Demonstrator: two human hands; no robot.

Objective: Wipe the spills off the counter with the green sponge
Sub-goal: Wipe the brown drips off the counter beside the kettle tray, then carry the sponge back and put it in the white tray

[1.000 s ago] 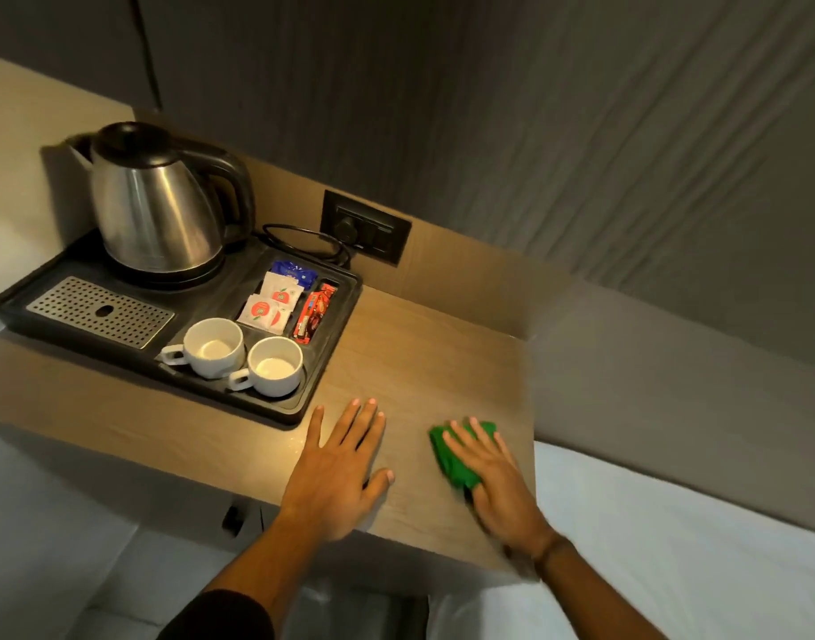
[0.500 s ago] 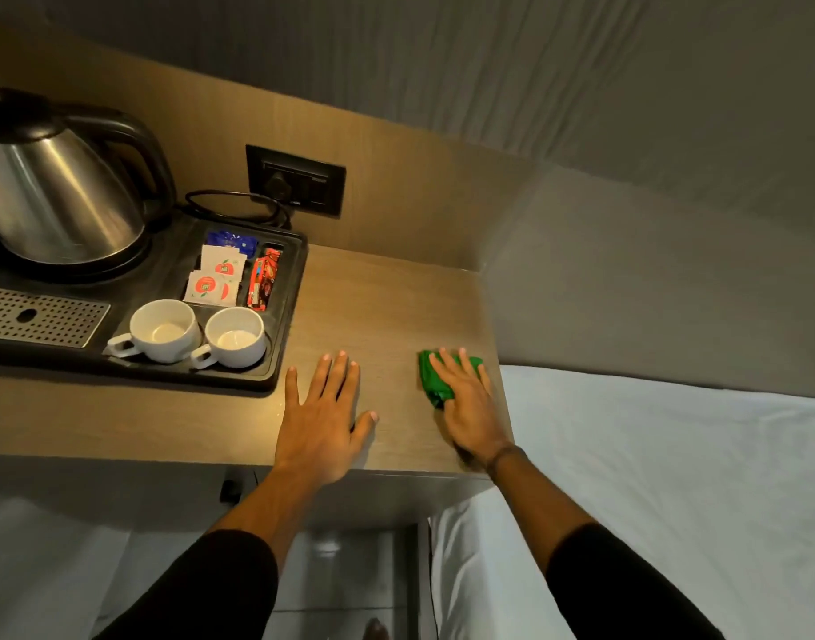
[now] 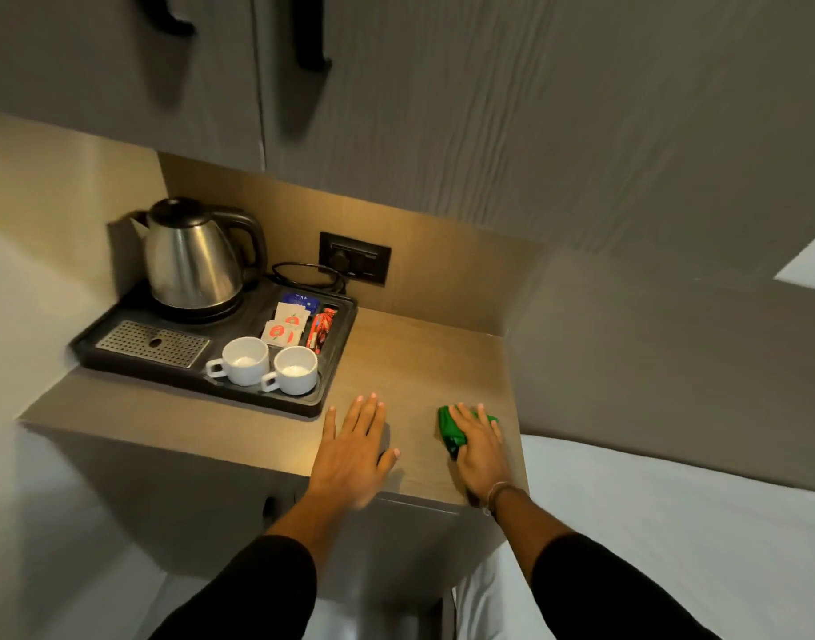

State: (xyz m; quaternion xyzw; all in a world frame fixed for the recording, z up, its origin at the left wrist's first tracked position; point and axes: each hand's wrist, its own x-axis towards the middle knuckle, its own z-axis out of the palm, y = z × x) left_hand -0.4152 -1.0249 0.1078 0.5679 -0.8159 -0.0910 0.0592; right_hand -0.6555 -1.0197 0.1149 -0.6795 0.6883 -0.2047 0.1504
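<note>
Fingers point(image 3: 465, 420) of my right hand point(image 3: 482, 448) lie flat and slightly spread over the green sponge point(image 3: 452, 429), pressing it onto the table point(image 3: 410, 362) near its right front corner; green shows past the fingertips and by the thumb. I see my left hand point(image 3: 352, 448) palm-down just to the left, well apart from the sponge, fingers close together and thumb splayed, gripping nothing. Beyond it a black tray point(image 3: 336, 358) sits on the table with two white cups point(image 3: 269, 369), sachets point(image 3: 288, 323), a metal grille point(image 3: 154, 344) and a steel kettle point(image 3: 193, 256). A wall socket point(image 3: 355, 257) is behind, and a white bed point(image 3: 673, 524) lies to the right.
</note>
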